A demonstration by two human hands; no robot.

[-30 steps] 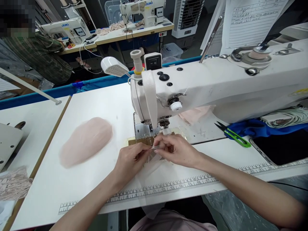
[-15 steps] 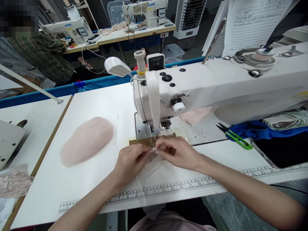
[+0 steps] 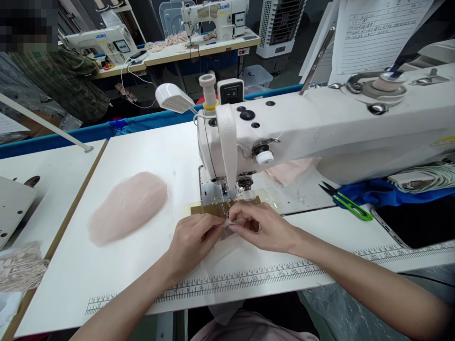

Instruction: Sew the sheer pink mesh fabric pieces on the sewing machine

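My left hand (image 3: 196,237) and my right hand (image 3: 265,226) meet just in front of the sewing machine's needle area. Both are closed in a pinch on the edge of a thin, sheer fabric piece (image 3: 222,253). The sheer cloth hangs from the fingertips over the table's front edge toward my lap. Beyond the fingers lies a brown strip (image 3: 209,209) at the needle plate (image 3: 210,192), with loose thread bits around it. The white sewing machine (image 3: 227,147) stands right behind my hands. Part of the fabric edge is hidden by my fingers.
A pale pink sheer fabric pile (image 3: 130,208) lies to the left. On the right are green-handled thread snips (image 3: 350,204), a blue cloth (image 3: 377,190) and a phone (image 3: 419,218). A printed ruler (image 3: 249,279) runs along the front edge. Another person (image 3: 57,80) sits at a machine behind.
Almost nothing differs. Both hands keep their pinch on the sheer fabric, with only a tiny shift at the fingertips.
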